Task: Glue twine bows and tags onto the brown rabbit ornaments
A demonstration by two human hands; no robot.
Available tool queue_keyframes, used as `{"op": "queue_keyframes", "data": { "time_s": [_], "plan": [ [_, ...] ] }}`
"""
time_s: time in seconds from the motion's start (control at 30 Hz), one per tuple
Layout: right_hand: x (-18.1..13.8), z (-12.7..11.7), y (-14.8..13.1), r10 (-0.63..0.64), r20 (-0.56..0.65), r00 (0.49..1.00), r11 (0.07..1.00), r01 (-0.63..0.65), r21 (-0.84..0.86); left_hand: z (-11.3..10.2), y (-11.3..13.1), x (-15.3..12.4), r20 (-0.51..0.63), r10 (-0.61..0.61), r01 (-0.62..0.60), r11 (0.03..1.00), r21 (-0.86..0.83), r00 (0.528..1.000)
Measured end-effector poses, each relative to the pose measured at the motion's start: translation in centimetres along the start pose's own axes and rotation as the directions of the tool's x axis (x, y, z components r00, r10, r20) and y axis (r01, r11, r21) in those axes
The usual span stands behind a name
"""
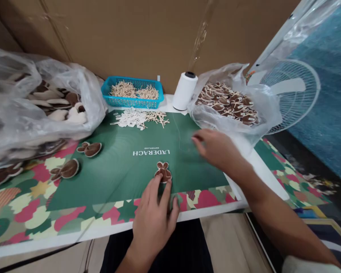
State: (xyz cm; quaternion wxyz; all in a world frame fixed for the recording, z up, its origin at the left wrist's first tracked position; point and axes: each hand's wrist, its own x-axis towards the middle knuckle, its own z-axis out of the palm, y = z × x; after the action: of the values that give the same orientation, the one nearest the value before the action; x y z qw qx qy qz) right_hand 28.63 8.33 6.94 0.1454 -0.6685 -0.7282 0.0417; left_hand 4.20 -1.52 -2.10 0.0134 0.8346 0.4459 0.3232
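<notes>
Left hand (pixel 155 216) palm-down, fingertips on brown bunny (pixel 165 172)

Brown rabbit (pixel 163 170) (cream-edged), green mat (pixel 108 170)

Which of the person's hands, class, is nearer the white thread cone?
Right. The right hand is in front of the white thread cone, slightly rightward; the left hand is farther off, touching a brown bunny.

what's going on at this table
The person's left hand touches a small brown rabbit-shaped plush piece with pale edging. The right hand, blurred, is over the green printed sheet; whether it pinches anything is unclear. Similar brown plush pieces lie to the left, and a white cone-shaped thread spool stands at the back.
</notes>
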Motion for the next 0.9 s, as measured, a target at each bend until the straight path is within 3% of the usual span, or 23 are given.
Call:
{"op": "queue_keyframes", "data": {
  "time_s": [0.03, 0.07, 0.2, 0.3, 0.47, 0.57, 0.67, 0.9],
  "plan": [
    [2.4, 1.0, -1.4, -0.131, 0.061, 0.99, 0.987, 0.125, 0.097, 0.0, 0.0, 0.0, -0.004, 0.001, -0.001, 1.0, 0.008, 1.0],
    [4.8, 2.2, -2.6, -0.168, 0.101, 0.981, 0.979, 0.154, 0.133, 0.1, 0.0, 0.0, -0.008, 0.0, 0.0, 1.0, 0.016, 1.0],
    [12.7, 6.2, -4.5, -0.047, 0.153, 0.987, 0.997, 0.037, 0.067, 0.1, 0.0, -0.1, -0.02, -0.011, 0.011, 1.0, 0.026, 1.0],
    [14.3, 7.3, -3.9, -0.049, 0.135, 0.99, 0.995, 0.037, 0.094, 0.1, 0.0, -0.3, -0.008, -0.016, 0.017, 1.0, 0.024, 1.0],
    [9.8, 6.5, -2.8, -0.162, 0.081, 0.984, 0.965, 0.14, 0.221, 0.0, -0.1, -0.3, 0.003, -0.016, 0.016, 1.0, 0.015, 1.0],
    [5.5, 6.0, -2.4, -0.237, 0.014, 0.971, 0.879, 0.208, 0.429, 0.0, 0.0, -0.1, 0.004, -0.012, 0.012, 1.0, 0.012, 1.0],
    [2.1, 5.4, -2.1, -0.288, 0.065, 0.955, 0.79, 0.199, 0.58, 0.1, 0.1, 0.1, 0.006, -0.011, 0.011, 1.0, 0.012, 1.0],
    [-0.2, 5.3, -1.9, -0.483, 0.069, 0.873, 0.677, 0.323, 0.661, 0.0, 0.5, 0.5, 0.034, -0.012, 0.012, 1.0, -0.005, 0.999]
  ]
}}
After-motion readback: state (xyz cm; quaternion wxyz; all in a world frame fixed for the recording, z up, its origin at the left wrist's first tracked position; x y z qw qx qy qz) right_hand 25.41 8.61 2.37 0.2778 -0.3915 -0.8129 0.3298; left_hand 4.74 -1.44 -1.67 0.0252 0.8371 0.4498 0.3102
